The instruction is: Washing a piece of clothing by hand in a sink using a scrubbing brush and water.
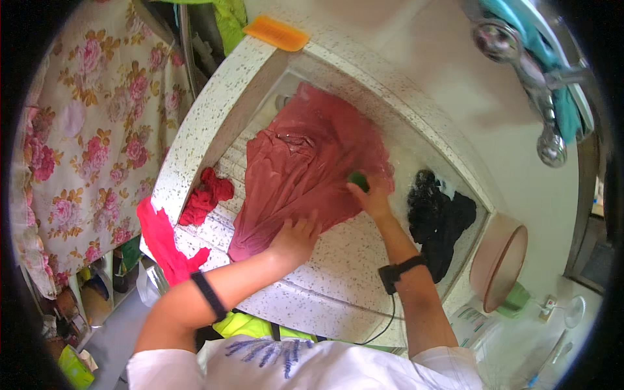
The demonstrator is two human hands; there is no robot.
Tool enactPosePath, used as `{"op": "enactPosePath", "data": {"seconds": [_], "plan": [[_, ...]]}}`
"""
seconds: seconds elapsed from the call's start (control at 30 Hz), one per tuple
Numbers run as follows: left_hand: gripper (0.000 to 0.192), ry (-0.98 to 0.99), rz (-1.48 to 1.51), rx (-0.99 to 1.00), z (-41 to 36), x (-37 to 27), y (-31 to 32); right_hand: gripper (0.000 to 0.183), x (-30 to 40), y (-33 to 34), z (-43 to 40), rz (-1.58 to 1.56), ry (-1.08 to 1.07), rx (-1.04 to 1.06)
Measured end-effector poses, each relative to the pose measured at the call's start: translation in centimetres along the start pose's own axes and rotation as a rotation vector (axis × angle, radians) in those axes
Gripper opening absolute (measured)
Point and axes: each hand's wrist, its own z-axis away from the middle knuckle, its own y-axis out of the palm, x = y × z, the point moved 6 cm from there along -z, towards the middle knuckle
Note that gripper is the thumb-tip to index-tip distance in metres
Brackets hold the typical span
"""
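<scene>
A wet, dusky-red cloth garment [312,161] lies spread over the ribbed floor of a speckled stone wash sink [195,122]. My left hand [296,240] rests on its lower edge with the fingers spread. In my right hand [371,194] is a small dark green object [359,181], held against the right part of the garment; its kind cannot be told. A crumpled red cloth [207,196] lies in the sink to the left. Black wet cloth [436,219] lies in the sink to the right of my right hand.
An orange brush [277,33] lies on the sink's top corner. A bright red cloth [170,243] hangs over the left rim. Chrome taps [541,87] stick out at the upper right. A pinkish basin [498,263] stands outside the right rim. A floral curtain [97,146] hangs at the left.
</scene>
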Motion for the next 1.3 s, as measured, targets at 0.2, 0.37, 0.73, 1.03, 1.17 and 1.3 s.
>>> {"op": "enactPosePath", "data": {"seconds": [0.2, 0.37, 0.73, 1.03, 1.17, 1.3], "plan": [[0.037, -0.013, 0.167, 0.119, 2.7, -2.6, 0.5, 0.068, 8.2, 2.6, 4.3, -0.212, 0.059, 0.331], [0.030, 0.028, 0.359, -0.094, 10.4, -3.7, -7.3, 0.070, 11.5, 4.0, 4.3, 0.051, -0.125, 0.092], [0.042, -0.056, 0.459, 0.080, 12.3, -0.5, -5.0, 0.071, 18.7, 5.9, 8.9, -0.183, -0.209, 0.428], [0.046, -0.131, 0.489, 0.140, 11.6, 1.4, -4.7, 0.075, -8.4, 1.0, -4.8, 0.254, 0.169, 0.082], [0.039, -0.187, 0.503, -0.010, 9.3, 0.7, -8.0, 0.068, -14.4, -7.2, 0.5, 0.755, 0.463, -0.383], [0.038, -0.070, 0.165, -0.089, 5.8, -0.8, -7.4, 0.045, -8.2, -2.9, 0.7, 0.016, 0.488, -0.033]]}}
